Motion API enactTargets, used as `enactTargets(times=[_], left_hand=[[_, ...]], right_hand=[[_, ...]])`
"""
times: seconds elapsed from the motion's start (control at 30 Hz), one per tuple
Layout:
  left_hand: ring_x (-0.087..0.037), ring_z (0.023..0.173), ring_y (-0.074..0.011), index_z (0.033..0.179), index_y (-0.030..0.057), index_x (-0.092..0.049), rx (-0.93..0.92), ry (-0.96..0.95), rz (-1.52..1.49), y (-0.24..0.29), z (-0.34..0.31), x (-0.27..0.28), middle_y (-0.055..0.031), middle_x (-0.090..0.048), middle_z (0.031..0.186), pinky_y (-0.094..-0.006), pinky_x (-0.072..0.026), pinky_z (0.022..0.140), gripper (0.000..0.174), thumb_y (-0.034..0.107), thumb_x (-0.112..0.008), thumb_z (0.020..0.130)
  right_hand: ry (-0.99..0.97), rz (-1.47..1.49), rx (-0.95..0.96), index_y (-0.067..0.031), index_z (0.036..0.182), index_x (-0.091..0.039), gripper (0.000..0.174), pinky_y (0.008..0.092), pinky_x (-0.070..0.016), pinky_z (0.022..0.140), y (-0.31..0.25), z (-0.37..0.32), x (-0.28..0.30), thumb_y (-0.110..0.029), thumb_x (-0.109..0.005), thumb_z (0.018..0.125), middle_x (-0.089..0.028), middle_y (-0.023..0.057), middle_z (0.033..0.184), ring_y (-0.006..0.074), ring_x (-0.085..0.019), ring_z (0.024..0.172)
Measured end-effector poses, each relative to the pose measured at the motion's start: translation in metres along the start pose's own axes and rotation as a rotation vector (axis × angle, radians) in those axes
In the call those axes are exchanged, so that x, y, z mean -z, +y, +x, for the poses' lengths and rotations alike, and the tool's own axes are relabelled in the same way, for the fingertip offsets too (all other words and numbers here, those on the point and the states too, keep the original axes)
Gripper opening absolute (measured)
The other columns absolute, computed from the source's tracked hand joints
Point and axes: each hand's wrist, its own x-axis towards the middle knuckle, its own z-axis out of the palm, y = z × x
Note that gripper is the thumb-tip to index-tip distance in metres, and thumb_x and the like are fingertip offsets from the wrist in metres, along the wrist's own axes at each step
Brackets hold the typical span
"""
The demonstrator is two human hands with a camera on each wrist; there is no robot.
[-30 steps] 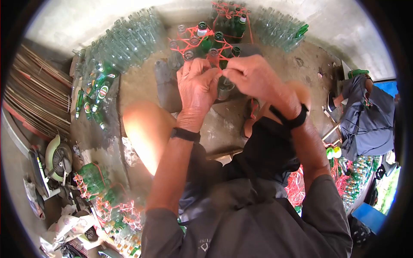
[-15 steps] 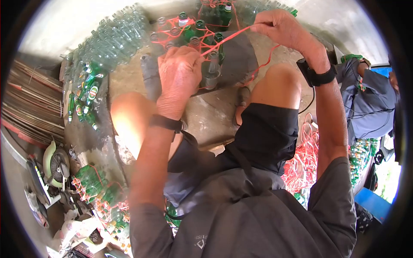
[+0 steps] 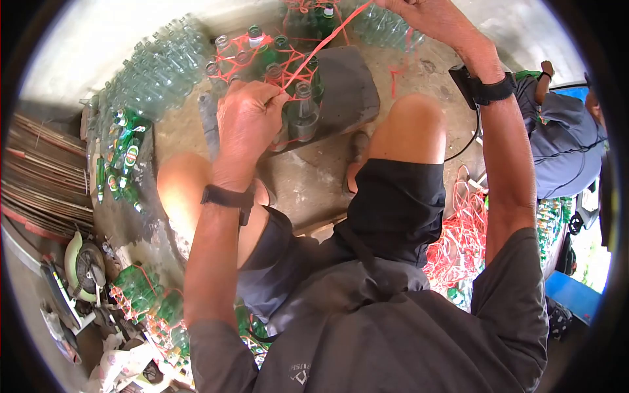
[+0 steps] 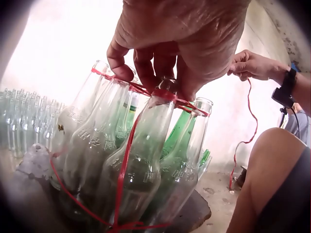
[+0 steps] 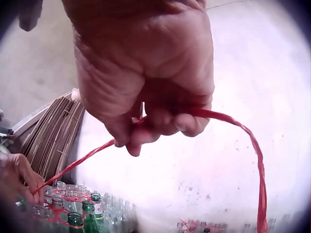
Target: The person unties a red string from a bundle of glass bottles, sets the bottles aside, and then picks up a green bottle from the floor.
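Bottles point(image 3: 303, 121): upright cluster on a slab point(image 3: 357, 85), necks laced with twine point(image 3: 322, 44), presumably to stay grouped. Left hand point(image 3: 247, 118): at the cluster's near necks, pinching twine, likely as anchor. Right hand point(image 3: 440, 21): well apart, raised rightward of the cluster, gripping twine, seemingly for tension.

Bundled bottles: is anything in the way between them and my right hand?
Nothing visible blocks the gap from the right hand to the bundled bottles. Only the red twine crosses it, slanting down to the left hand, whose fingers are at the bottle necks.
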Motion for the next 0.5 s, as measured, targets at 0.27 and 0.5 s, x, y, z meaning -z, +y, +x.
enactTargets(times=[0.27,0.5], left_hand=[[-0.070,0.089,-0.0284,0.093,0.0074,-0.083,-0.019,0.037,-0.046,-0.002,-0.003,-0.001,-0.0085,-0.080,0.093,-0.0403,-0.0573,0.082,0.008,0.013,-0.086,0.087],[-0.069,0.088,-0.0290,0.093,0.0067,-0.083,-0.005,0.045,-0.065,-0.001,-0.003,-0.002,-0.0093,-0.080,0.093,-0.0405,-0.0569,0.082,0.009,0.012,-0.086,0.087]], right_hand=[[0.013,0.001,0.008,-0.0033,0.117,-0.073,0.028,0.0499,-0.0551,0.093,-0.054,0.010,-0.041,-0.014,-0.073,0.092,-0.067,0.0223,0.107,0.0319,-0.068,0.101],[-0.013,0.290,0.059,-0.0085,0.091,-0.072,0.007,0.0479,-0.0554,0.075,-0.104,0.008,-0.113,-0.015,-0.070,0.089,-0.066,0.0106,0.090,0.0358,-0.069,0.087]])
